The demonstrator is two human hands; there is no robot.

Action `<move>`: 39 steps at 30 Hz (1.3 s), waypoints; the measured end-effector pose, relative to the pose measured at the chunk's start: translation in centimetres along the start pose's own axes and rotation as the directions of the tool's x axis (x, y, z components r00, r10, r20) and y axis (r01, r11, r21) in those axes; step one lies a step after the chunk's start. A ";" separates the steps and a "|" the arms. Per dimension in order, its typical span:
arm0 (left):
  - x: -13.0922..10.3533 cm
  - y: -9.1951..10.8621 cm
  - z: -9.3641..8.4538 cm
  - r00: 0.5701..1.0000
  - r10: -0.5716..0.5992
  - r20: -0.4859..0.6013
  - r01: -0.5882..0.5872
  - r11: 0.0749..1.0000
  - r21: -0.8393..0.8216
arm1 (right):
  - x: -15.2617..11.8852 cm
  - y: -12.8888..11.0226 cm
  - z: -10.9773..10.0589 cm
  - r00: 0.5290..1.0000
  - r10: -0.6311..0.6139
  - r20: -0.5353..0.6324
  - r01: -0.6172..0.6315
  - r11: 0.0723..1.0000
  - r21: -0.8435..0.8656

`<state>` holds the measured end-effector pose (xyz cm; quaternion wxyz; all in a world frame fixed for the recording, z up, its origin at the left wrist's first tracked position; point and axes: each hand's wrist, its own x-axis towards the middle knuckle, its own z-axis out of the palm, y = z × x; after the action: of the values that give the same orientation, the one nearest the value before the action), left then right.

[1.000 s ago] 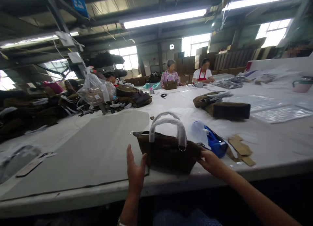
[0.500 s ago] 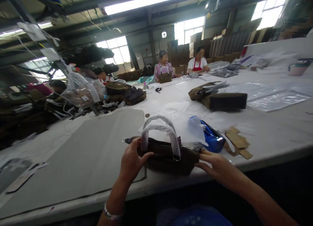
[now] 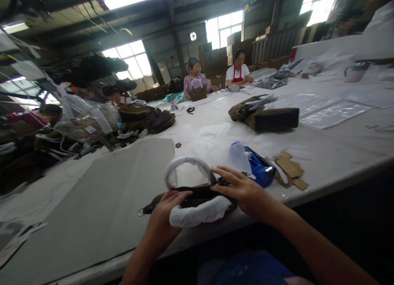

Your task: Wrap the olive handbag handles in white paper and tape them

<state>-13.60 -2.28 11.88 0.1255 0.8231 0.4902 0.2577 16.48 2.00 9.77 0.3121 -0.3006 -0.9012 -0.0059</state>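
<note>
Now | dark-brown handbag point(image 3: 197, 201) beneath and between your hands | left hand point(image 3: 164, 217), right hand point(image 3: 246, 190) touching its mouth point(image 3: 201, 191); whether pinching, cannot tell | best spread evenly, white-wrapped handle point(image 3: 200, 212) between wrists kept clear

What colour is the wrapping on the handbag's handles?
White wrapping, seen best in the head view.

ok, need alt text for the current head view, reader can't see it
Left hand and right hand touch the top of a dark brown handbag, its near white-wrapped handle folded down, far handle upright. Beyond, another brown handbag lies on the white table; a co-worker in a red apron is at the far side.
</note>
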 end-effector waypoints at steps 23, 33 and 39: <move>0.5 -0.5 3.7 0.893 -0.317 -0.318 0.305 0.948 -0.088 | -2.2 -5.6 2.1 0.932 0.347 0.102 -0.349 0.937 0.003; 0.3 -0.2 3.5 0.900 -0.326 -0.289 0.305 0.945 -0.114 | 0.8 -5.7 4.8 0.807 0.555 0.203 -0.474 0.813 -0.337; 0.2 -0.6 3.8 0.884 -0.327 -0.334 0.300 0.945 -0.130 | -1.5 -4.5 3.9 0.903 0.429 -0.002 -0.398 0.839 0.371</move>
<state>-11.92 -1.69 8.51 0.1068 0.6684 0.6212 0.3948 12.75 -1.69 6.56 0.3939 -0.4248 -0.7862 0.2150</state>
